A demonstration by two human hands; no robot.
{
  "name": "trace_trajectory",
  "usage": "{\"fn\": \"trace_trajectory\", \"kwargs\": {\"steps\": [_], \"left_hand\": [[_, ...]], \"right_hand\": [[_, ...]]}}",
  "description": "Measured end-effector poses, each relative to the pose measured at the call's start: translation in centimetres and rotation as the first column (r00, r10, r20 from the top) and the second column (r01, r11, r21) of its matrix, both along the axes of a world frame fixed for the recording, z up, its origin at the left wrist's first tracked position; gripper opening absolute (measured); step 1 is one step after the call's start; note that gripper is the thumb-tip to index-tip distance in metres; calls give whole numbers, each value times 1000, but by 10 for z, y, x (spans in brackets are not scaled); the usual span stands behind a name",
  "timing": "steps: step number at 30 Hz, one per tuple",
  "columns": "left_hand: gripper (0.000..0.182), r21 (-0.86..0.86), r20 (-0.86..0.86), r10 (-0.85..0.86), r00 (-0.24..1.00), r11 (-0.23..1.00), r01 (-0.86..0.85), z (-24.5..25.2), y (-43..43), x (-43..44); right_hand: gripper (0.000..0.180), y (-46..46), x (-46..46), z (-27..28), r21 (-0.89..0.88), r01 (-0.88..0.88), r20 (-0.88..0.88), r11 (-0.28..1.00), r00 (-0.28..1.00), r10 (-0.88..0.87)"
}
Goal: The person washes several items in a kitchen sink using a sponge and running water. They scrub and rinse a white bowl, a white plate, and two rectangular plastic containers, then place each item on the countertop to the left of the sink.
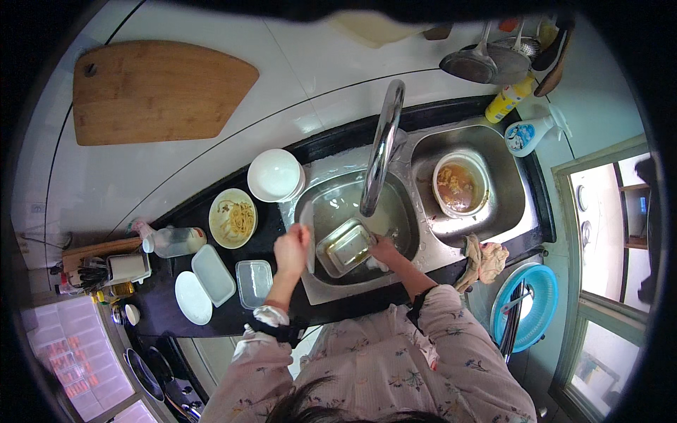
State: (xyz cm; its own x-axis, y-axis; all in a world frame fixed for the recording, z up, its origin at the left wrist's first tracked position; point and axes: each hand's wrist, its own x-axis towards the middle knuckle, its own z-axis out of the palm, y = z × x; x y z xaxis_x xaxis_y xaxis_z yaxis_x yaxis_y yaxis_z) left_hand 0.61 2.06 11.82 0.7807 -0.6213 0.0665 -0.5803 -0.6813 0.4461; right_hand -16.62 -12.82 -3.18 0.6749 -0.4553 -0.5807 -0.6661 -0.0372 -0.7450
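Note:
My left hand (292,249) is closed on a thin, pale flat piece (310,240), perhaps a lid, held nearly edge-on at the left rim of the left sink basin (391,198). Over that basin, my right hand (385,250) grips the right end of a rectangular see-through container (344,248) with a yellowish tint inside. Something white (376,263) shows under my right fingers; I cannot tell what it is. Above the container arches the chrome faucet (382,150). Shallow water seems to lie in the basin.
Left of the sink stand stacked white bowls (274,174), a bowl of noodles (233,218), a clear container (254,284), a white lid (213,275) and a white oval dish (193,297). The right basin (508,180) holds a pot of brown liquid (459,185). Cloths (482,260) hang at its front edge.

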Motion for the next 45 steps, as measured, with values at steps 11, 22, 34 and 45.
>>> {"fn": "trace_trajectory", "kwargs": {"steps": [11,22,34,45], "left_hand": [[13,36,72,-142,987,990,140,11,-19,3],[39,203,-270,-192,944,946,251,-106,-86,23],[54,160,-605,-61,794,967,197,-222,-52,71],[38,-379,-835,-316,450,924,-55,-227,-38,68]], "right_hand": [[40,-9,-1,-14,-27,-616,-357,787,741,569],[62,-47,-6,56,-106,-619,-476,778,718,507],[26,-57,45,-90,-432,7,158,902,985,68],[21,0,94,-71,-133,49,476,990,879,20]]}}
